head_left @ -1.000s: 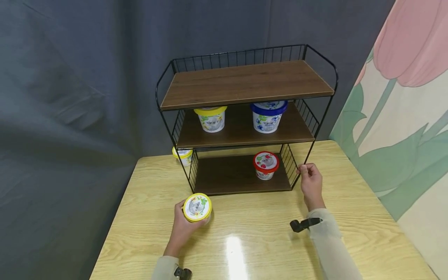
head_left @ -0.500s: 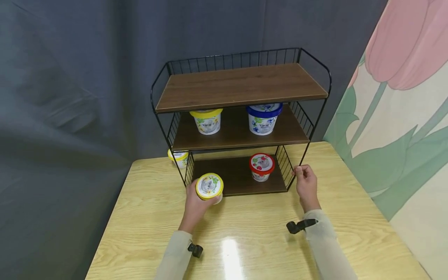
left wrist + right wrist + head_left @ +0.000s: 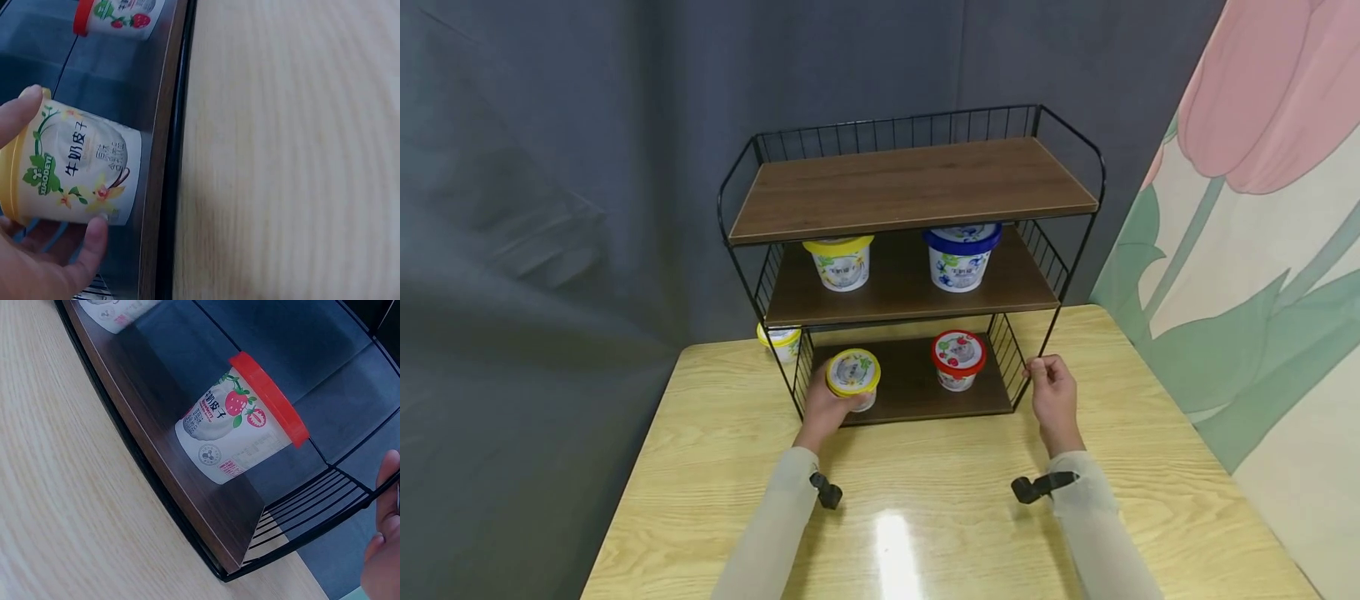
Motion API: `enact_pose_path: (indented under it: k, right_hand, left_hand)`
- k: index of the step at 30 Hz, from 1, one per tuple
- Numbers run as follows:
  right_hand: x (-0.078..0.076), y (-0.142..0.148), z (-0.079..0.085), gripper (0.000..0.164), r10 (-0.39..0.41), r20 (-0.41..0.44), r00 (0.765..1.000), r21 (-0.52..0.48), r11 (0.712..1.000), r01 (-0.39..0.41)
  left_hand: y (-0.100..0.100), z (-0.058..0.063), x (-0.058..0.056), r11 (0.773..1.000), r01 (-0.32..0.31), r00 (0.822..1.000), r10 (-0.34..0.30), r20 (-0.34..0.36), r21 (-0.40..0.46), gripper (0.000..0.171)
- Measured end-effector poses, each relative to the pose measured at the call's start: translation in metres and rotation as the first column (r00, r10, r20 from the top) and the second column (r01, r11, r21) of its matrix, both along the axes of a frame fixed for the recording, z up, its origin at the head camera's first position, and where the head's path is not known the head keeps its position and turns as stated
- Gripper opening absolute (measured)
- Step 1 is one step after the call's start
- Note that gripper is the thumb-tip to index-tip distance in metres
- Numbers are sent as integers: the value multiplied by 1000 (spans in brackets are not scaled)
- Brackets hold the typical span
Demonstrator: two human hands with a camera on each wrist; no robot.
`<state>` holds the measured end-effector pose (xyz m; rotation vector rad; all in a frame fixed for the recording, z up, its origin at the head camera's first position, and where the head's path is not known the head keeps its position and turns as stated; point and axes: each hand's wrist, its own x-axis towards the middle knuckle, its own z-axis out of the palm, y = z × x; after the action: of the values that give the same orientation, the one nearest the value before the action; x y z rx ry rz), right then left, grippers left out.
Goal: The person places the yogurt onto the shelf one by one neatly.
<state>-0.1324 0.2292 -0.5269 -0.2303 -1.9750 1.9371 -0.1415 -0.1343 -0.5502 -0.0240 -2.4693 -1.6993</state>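
Observation:
My left hand [image 3: 824,407] grips a white tub with a yellow lid [image 3: 853,372] at the left of the bottom shelf. In the left wrist view the tub [image 3: 81,165] has thumb and fingers round it and stands at the shelf's front edge; whether its base touches is hard to tell. My right hand [image 3: 1055,400] pinches the black wire frame at the rack's lower right post. On the same shelf, to the right, sits a red-lidded strawberry tub [image 3: 958,360], also plain in the right wrist view [image 3: 237,422].
The three-tier rack [image 3: 917,185] stands on a pale wooden table [image 3: 970,492]. On its middle shelf are a larger yellow-lidded tub [image 3: 842,265] and a blue-lidded tub [image 3: 961,260]. Another yellow-lidded tub [image 3: 782,342] stands behind the rack's left side. Dark curtain [image 3: 587,167] hangs behind.
My left hand has carried the yellow-lidded tub from over the table in front, forward and slightly right, onto or over the bottom shelf. The right hand keeps its hold on the frame.

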Motion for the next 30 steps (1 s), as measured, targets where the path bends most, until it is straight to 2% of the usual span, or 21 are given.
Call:
enact_pose_path:
  k: [3, 7, 14, 22, 30]
  right_hand:
    - [-1, 1, 1, 21, -2, 19, 1000, -2, 1000, 2]
    - [-1, 2, 2, 24, 7, 17, 1000, -10, 1000, -7]
    - [-1, 1, 0, 31, 15, -2, 1000, -8, 1000, -15]
    - [0, -1, 0, 30, 18, -24, 1000, 12, 1000, -18]
    - [0, 0, 2, 30, 17, -12, 1000, 9, 1000, -17]
  left_hand:
    - [-1, 0, -7, 999, 36, 999, -38, 37, 33, 82]
    - [-1, -1, -12, 997, 44, 996, -49, 77, 65, 86]
    - [0, 0, -13, 996, 41, 998, -46, 53, 84, 87]
    - [0, 2, -19, 988, 17, 979, -47, 196, 151, 95]
    - [6, 1, -23, 989, 19, 973, -53, 224, 149, 97]
